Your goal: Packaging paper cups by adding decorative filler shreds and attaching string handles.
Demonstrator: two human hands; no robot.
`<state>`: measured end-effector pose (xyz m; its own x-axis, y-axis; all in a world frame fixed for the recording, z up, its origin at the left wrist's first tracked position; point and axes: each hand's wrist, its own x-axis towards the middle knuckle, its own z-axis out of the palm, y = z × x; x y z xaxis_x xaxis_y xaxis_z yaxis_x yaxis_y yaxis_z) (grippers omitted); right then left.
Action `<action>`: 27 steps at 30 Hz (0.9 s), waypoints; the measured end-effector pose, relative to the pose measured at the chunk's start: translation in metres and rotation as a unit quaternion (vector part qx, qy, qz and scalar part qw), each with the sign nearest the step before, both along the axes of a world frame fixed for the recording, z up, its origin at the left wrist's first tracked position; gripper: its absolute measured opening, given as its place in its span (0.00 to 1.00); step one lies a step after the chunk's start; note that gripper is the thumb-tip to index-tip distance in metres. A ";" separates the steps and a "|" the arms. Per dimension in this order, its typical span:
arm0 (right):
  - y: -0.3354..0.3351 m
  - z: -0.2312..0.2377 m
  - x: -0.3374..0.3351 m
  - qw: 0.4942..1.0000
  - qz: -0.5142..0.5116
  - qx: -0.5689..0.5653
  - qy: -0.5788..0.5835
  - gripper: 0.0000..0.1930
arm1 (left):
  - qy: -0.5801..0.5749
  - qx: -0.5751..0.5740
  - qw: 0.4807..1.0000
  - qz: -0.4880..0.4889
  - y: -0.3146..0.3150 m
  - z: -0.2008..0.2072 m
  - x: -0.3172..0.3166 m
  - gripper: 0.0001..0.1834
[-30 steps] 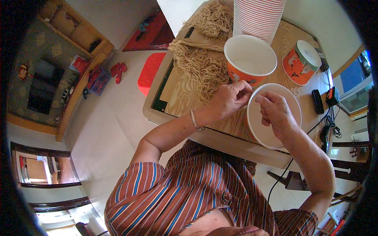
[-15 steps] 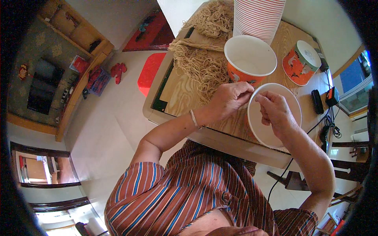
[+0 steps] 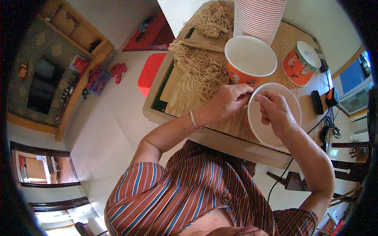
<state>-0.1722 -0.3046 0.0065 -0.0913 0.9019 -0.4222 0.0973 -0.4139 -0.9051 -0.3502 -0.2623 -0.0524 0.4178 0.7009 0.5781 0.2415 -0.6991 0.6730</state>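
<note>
A paper bucket point(image 3: 289, 131) with a white inside stands at the table's near edge. Outside its left rim, my left hand point(image 3: 230, 100) is closed, thumb and fingertips pinched close to the rim; whatever they pinch is too small to make out. My right hand point(image 3: 275, 112) reaches over the opening with curled fingers, thumb and forefinger pressed together just inside the same rim. Nothing I can name shows between them. Just beyond stands a second orange bucket point(image 3: 250, 59), upright and open. Tangled tan twine point(image 3: 202, 69) lies to the left of it.
A tall stack of white, red-rimmed buckets point(image 3: 260, 17) rises at the back. An orange and green bucket point(image 3: 301, 63) stands upside down on the right. A black adapter point(image 3: 332, 96) and cables lie at the right edge. A red stool point(image 3: 149, 72) is left of the table point(image 3: 179, 94).
My left hand and wrist have shifted very slightly downward. My right hand and the buckets look the same.
</note>
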 end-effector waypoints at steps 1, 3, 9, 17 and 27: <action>0.000 -0.001 0.002 1.000 -0.001 0.001 -0.005 0.09 | 0.012 -0.028 0.999 -0.010 0.000 0.007 -0.001 0.10; 0.001 -0.001 0.002 1.000 -0.001 0.003 -0.010 0.11 | 0.024 -0.055 0.998 -0.019 0.000 0.013 -0.001 0.09; 0.000 -0.001 0.003 1.000 -0.004 0.002 -0.017 0.11 | 0.029 -0.053 0.998 -0.016 0.002 0.012 0.001 0.06; -0.003 0.006 -0.003 1.000 0.006 -0.008 -0.016 0.08 | 0.012 -0.090 0.996 0.013 -0.005 0.000 -0.002 0.10; -0.007 0.002 -0.001 1.000 0.003 0.016 -0.010 0.12 | -0.033 -0.107 0.994 -0.008 -0.012 0.011 0.004 0.07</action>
